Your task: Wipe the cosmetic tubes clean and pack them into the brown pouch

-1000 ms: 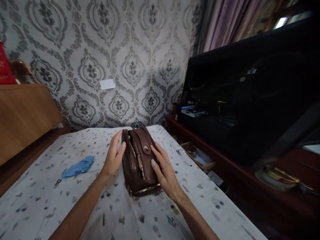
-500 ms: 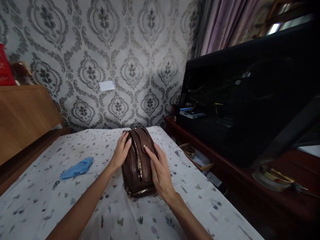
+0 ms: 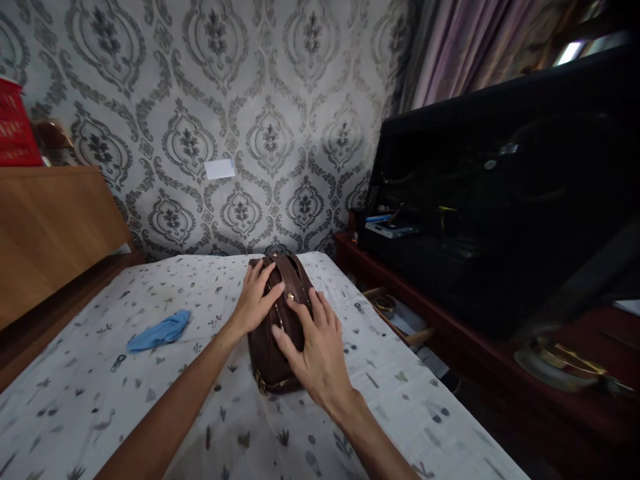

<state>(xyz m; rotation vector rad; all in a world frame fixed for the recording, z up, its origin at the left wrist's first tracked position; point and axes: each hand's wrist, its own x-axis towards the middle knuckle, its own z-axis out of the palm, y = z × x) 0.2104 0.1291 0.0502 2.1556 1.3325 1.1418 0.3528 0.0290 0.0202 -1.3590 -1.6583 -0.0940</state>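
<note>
Both hands lie flat on a brown leather bag (image 3: 273, 347) standing on the patterned bed (image 3: 350, 413). The left hand (image 3: 256, 301) spreads open-fingered over its top; the right hand (image 3: 315, 347) presses open-palmed against its side, neither gripping.

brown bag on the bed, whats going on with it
A person has both hands on a brown leather handbag that stands on a white patterned sheet. The left hand rests on the bag's top left side, and the right hand lies spread over its right face, fingers near the zip. A crumpled blue cloth lies apart to the left.
</note>
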